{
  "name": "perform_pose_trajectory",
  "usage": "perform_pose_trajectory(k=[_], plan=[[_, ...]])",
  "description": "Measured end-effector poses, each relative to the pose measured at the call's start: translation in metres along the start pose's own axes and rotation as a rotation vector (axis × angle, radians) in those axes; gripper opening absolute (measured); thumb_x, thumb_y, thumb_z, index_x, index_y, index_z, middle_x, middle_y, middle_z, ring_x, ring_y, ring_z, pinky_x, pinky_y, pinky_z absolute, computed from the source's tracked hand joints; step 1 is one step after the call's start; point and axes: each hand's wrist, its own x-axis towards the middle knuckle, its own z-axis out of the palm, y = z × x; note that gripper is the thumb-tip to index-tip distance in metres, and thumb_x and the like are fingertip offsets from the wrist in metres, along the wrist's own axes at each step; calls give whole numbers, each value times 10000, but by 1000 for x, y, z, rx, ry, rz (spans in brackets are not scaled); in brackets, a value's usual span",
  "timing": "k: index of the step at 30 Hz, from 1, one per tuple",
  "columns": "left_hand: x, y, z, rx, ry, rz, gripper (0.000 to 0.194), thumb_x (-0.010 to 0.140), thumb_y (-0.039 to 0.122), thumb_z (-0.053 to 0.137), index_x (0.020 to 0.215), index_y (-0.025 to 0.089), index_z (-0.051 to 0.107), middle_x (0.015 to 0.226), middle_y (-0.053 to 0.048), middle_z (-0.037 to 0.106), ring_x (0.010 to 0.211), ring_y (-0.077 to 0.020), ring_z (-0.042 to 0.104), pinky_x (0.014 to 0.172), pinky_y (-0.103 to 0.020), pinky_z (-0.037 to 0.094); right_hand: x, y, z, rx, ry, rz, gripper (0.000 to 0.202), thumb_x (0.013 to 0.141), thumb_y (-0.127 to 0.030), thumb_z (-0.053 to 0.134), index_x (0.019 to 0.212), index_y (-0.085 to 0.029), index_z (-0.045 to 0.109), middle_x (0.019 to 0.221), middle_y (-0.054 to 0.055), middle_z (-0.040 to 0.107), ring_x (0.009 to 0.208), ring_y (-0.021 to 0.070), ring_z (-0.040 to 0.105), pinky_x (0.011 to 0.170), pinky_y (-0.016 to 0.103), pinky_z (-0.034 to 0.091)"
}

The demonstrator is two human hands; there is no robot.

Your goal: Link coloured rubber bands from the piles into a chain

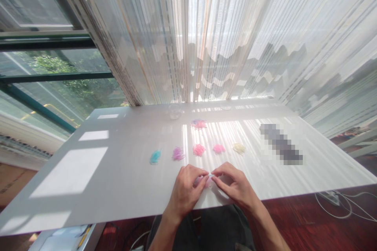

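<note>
My left hand [187, 186] and my right hand [235, 183] meet over the near edge of the white table, thumb and forefinger pinched on each. Between the fingertips is a tiny pale blue band [210, 175], too small to make out fully. Partly hidden behind my left fingers lies a pink-purple pile [199, 180]. Beyond the hands, small piles of thin bands form a row: teal [155, 157], purple [178, 153], coral pink [198, 150], light pink [218, 148] and cream [238, 148]. Farther back sits a mixed pink and blue pile [198, 124].
A clear round container [175, 112] stands at the back of the white table [123, 180], with a flat clear disc [226, 108] to its right. A blurred-out dark object [281, 144] lies on the right. Striped curtains [188, 39] hang along the back edge; cables [347, 204] run over the floor.
</note>
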Motion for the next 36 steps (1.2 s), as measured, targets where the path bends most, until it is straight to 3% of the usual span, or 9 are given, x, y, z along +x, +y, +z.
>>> perform_pose_trajectory(k=[11,16,25,36], plan=[[1,2,1,24,-33,-5,62,970,203,655,972,227,712,903,-33,756,822,-202,659,791,-367,500,-1,0,0,21,-17,1,131,969,-311,651,929,-225,742,834,51,722,787,198,693,713,307,565],[1,1,1,19,-33,-1,62,977,221,645,975,228,707,896,-39,749,825,-205,660,794,-371,503,-1,0,0,28,-11,10,119,963,-305,664,1007,-233,748,844,47,722,792,196,695,722,309,567],[1,2,-1,12,-24,1,62,981,216,636,962,224,695,888,-36,742,822,-203,653,792,-371,492,1,-2,-1,5,-45,28,129,958,-294,651,887,-223,732,808,40,712,757,189,682,688,296,546],[1,3,-1,26,-35,-22,86,986,234,626,956,225,706,891,-44,742,826,-206,659,809,-374,511,0,-2,0,21,-29,32,128,952,-319,657,909,-225,732,828,45,711,772,195,681,693,301,556]])
